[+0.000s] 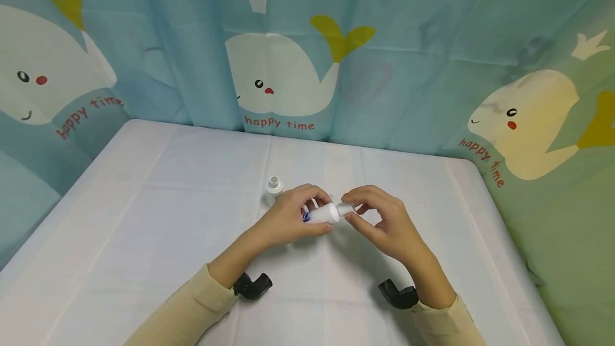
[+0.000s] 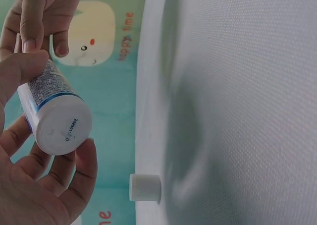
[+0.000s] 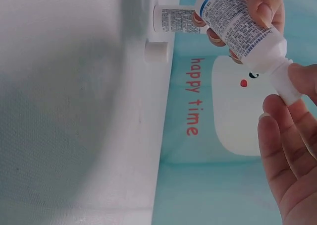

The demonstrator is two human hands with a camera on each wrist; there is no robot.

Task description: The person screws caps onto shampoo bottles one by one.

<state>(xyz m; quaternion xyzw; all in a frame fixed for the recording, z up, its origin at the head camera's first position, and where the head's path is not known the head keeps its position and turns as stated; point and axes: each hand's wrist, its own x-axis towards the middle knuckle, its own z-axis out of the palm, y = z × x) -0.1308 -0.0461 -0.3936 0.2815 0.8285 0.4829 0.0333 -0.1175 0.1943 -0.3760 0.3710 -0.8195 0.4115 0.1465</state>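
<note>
Tilted over the table, a white bottle with a blue-banded label (image 1: 321, 214) lies in the grip of my left hand (image 1: 288, 217), its thumb on one side and fingers round the other. The bottle's printed base (image 2: 65, 126) faces the left wrist camera. My right hand (image 1: 386, 220) pinches the pale cap (image 3: 286, 83) at the bottle's neck between thumb and fingertips. Just behind my left hand stands a second white bottle (image 1: 273, 188), upright with a bare open neck. Its printed label shows in the right wrist view.
A small white cap (image 3: 156, 52) sits on the table near the standing bottle. White cloth covers the table (image 1: 192, 175). A blue-green curtain (image 1: 413, 68) with whale prints hangs along the far edge and sides. Black curved devices (image 1: 254, 287) are strapped at both wrists.
</note>
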